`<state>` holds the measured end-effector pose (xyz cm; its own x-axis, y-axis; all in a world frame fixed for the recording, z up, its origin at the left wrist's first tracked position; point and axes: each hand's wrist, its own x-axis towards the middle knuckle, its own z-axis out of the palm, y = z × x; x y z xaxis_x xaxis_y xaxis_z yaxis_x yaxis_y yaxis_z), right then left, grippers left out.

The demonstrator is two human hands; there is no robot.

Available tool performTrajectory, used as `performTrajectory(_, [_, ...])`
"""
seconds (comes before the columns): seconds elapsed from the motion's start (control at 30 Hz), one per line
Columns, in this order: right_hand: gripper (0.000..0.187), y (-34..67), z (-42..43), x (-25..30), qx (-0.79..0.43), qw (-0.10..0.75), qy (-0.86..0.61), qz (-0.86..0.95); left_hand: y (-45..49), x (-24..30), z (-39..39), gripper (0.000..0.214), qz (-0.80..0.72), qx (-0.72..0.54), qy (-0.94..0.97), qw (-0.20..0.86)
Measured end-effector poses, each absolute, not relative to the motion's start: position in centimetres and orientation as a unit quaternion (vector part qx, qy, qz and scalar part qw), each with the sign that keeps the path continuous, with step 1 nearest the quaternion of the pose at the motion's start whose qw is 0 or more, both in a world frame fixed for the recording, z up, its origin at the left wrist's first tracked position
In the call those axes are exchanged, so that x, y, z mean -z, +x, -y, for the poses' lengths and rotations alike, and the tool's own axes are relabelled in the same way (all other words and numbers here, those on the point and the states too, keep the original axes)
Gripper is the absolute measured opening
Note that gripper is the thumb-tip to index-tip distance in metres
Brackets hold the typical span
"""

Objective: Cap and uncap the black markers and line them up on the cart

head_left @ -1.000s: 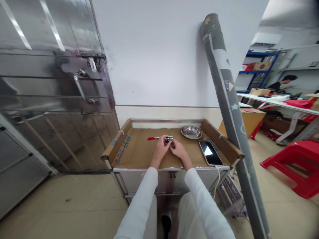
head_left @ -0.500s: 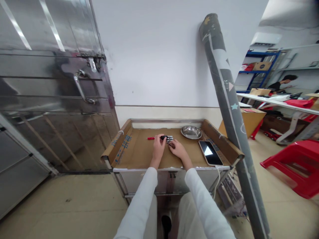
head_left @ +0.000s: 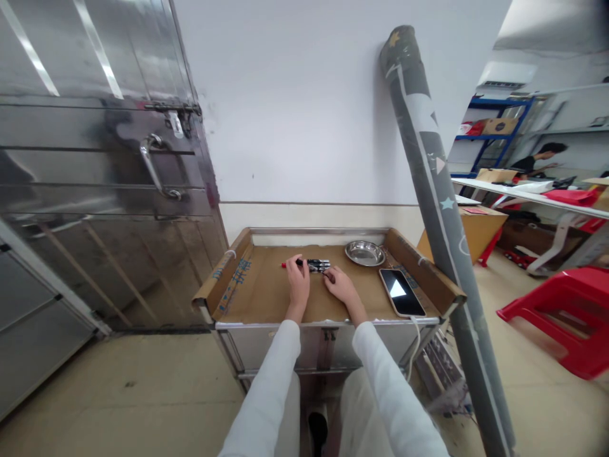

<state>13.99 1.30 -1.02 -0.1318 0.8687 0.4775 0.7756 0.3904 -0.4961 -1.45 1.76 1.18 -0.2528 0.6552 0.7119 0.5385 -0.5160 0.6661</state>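
Several black-and-silver pens (head_left: 318, 263) lie side by side on the brown cardboard surface (head_left: 266, 298) of a small cart. My left hand (head_left: 298, 285) curls over their left ends, its thumb and fingers around a black end. A red tip (head_left: 284, 264) pokes out left of those fingers; the rest of that piece is hidden. By the pens' right ends, my right hand (head_left: 341, 287) is closed, with fingertips pinched around something small and dark. What it is I cannot make out.
A round steel dish (head_left: 365, 253) stands at the back right of the cart. In front of it lies a phone (head_left: 402, 292) with a white cable (head_left: 415, 343). A grey patterned roll (head_left: 435, 158) leans at the right. Cardboard-covered sides (head_left: 231, 273) edge the cart.
My left hand has slid a little left along the pens, uncovering more of them and hiding most of the red piece. The right hand has barely moved.
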Motion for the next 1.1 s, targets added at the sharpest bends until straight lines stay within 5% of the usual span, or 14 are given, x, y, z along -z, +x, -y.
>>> performTrajectory(0.57, [0.022,14.3,-1.3,1.0,0.057,0.412,-0.598,0.685,-1.4,-0.5,-1.9,0.007,-0.424,-0.446,0.766,0.188])
performTrajectory(1.1, [0.015,14.1,-1.5,1.6,0.009,0.336,-0.567,0.752,-1.3,-0.9,-1.2,0.021,-0.523,-0.316,0.790,0.043])
